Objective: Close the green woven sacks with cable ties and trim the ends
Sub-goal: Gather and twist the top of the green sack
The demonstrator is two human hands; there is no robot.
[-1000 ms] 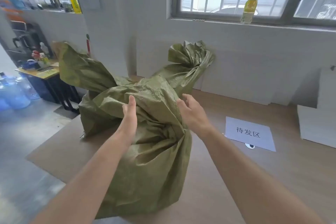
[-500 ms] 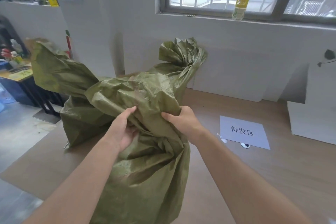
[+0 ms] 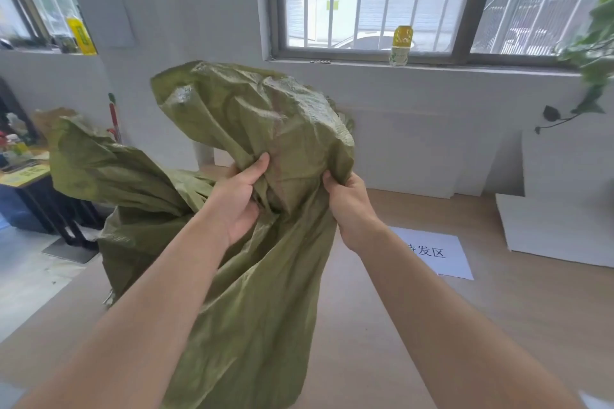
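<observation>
A green woven sack (image 3: 262,302) hangs in front of me, held up off the brown floor. My left hand (image 3: 241,199) grips its bunched neck from the left, thumb on the fabric. My right hand (image 3: 349,206) grips the same neck from the right. Above both hands the loose top of the sack billows up. A second green sack (image 3: 126,183) lies slumped behind it at the left. No cable tie or cutter is in view.
A white paper sign (image 3: 442,254) lies on the floor to the right. White boards and a white box (image 3: 561,229) stand along the wall at the right. A desk (image 3: 26,176) with clutter is at far left. A bottle (image 3: 401,45) sits on the windowsill.
Both hands closed round the sack's neck and lifted it, so its loose top now rises in front of the wall. The third sack behind is now hidden.
</observation>
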